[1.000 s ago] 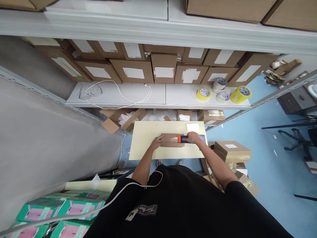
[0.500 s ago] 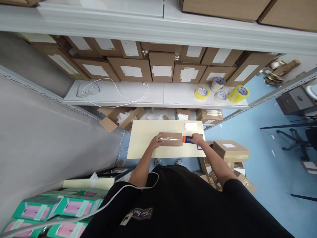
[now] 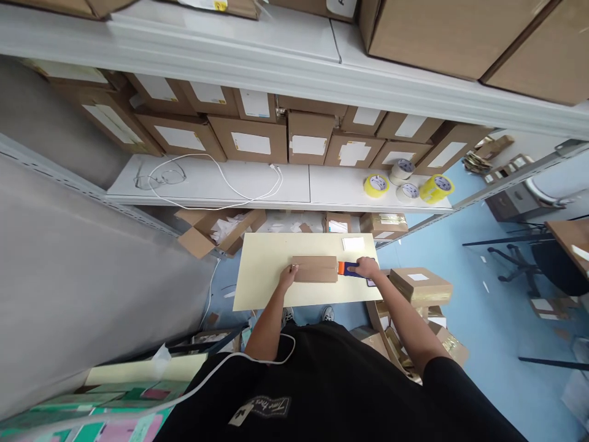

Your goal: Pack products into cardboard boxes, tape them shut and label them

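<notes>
Your right hand (image 3: 368, 268) covers most of the tape dispenser (image 3: 348, 269); its roll stays hidden. The labels on the shelf boxes (image 3: 251, 140) are too small to read. The green cartons (image 3: 115, 417) are blurred and cut off at the bottom-left edge.

Left hand (image 3: 288, 277) steadies box (image 3: 315, 269); right hand (image 3: 368, 267) grips tape dispenser (image 3: 348, 268).

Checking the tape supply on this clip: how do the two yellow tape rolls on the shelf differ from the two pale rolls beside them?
The yellow tape rolls are bright yellow; the pale rolls are off-white. The yellow tape rolls sit at the outer ends of the group, while the pale rolls sit between them. The right yellow one stands tilted; the pale rolls lie flat. All four rest on the white shelf and show whitish cores.
</notes>
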`<state>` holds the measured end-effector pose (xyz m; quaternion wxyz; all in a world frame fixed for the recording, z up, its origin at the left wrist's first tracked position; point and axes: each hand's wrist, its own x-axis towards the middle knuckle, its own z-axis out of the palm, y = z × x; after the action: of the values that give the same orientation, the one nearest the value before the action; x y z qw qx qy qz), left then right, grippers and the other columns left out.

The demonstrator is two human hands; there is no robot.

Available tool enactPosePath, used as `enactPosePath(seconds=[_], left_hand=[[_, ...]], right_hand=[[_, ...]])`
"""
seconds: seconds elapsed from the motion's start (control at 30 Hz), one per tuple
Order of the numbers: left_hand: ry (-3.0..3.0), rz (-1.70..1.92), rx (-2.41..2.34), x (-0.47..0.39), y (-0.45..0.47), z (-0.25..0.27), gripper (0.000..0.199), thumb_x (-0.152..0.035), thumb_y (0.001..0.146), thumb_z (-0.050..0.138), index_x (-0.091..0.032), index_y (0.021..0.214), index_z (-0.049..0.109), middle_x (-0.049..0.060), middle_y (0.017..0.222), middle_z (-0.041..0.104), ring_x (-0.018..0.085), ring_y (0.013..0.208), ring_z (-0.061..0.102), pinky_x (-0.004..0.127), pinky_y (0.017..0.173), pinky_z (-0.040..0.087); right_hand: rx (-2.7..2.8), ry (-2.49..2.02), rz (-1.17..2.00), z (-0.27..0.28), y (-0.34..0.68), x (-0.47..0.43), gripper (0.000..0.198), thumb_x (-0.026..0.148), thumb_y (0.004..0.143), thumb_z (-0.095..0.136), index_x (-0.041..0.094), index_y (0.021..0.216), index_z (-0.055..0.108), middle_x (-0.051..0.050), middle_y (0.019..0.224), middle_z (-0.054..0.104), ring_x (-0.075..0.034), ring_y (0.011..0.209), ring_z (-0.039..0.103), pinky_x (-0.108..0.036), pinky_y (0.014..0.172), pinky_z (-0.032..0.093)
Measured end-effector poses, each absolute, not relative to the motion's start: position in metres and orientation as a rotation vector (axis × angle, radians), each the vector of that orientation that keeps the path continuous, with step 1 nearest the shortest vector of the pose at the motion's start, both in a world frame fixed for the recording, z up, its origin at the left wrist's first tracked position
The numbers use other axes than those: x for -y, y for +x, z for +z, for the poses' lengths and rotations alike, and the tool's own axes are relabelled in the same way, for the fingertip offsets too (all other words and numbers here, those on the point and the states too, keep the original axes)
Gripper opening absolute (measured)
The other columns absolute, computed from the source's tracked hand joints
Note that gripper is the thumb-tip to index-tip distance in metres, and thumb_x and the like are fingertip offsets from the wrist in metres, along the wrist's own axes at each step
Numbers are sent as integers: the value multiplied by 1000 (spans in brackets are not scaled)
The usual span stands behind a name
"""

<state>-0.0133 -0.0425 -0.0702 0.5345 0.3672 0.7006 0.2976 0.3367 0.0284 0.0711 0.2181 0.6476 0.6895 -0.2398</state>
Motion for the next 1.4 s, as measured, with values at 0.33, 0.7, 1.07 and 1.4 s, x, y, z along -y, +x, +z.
enactPosePath(seconds=[0.33, 0.7, 1.07, 1.4], left_hand=[[757, 817, -1884, 39, -89, -45, 41, -56, 92, 68, -19, 106, 77, 14, 114, 77, 35, 122, 65, 38, 99, 49], [960, 745, -1767, 36, -48, -16, 58, -58, 105, 38, -18, 120, 77, 15, 118, 77, 33, 110, 69, 37, 91, 48], [1182, 531, -1866, 23, 82, -14, 62, -53, 109, 24, -20, 130, 72, 15, 118, 78, 32, 111, 71, 39, 96, 50], [1064, 723, -1693, 25, 28, -32, 65, -62, 106, 37, -14, 119, 78, 15, 128, 76, 33, 125, 67, 40, 108, 50]], right_hand=[[-2143, 1738, -725, 121, 158, -19, 68, 77, 91, 56, 15, 106, 80, -21, 112, 77, -35, 108, 72, -36, 85, 51], [-2180, 1713, -604, 112, 109, -27, 74, 76, 94, 50, 12, 116, 78, -25, 114, 76, -35, 109, 73, -37, 88, 53], [-1847, 1957, -544, 131, 316, 0, 79, 82, 91, 52, 10, 109, 80, -26, 110, 77, -34, 106, 75, -34, 84, 54], [-1848, 1989, -568, 103, 359, 10, 71, 77, 95, 51, 12, 104, 80, -23, 108, 78, -31, 103, 75, -30, 80, 51]])
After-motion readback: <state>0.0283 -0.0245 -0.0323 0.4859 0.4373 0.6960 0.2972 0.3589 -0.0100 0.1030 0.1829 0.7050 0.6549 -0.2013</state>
